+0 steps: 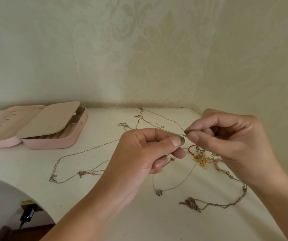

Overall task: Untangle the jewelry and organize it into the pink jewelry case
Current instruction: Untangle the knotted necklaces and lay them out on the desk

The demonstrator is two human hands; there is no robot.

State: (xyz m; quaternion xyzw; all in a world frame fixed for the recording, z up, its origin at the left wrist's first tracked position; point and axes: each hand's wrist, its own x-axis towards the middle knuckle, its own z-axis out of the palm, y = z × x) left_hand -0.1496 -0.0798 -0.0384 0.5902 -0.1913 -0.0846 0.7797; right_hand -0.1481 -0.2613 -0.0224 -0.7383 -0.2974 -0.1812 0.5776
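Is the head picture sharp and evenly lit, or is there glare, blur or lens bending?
Head view: soft, even, yellowish light without glare; faint shadows under the left hand and right hand; the wide-angle lens bends the wall seams; the thin silver chain pinched between the fingers is hard to trace.

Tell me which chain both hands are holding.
The thin silver chain running toward the back wall: the left hand and the right hand pinch it; the other chains lie untouched.
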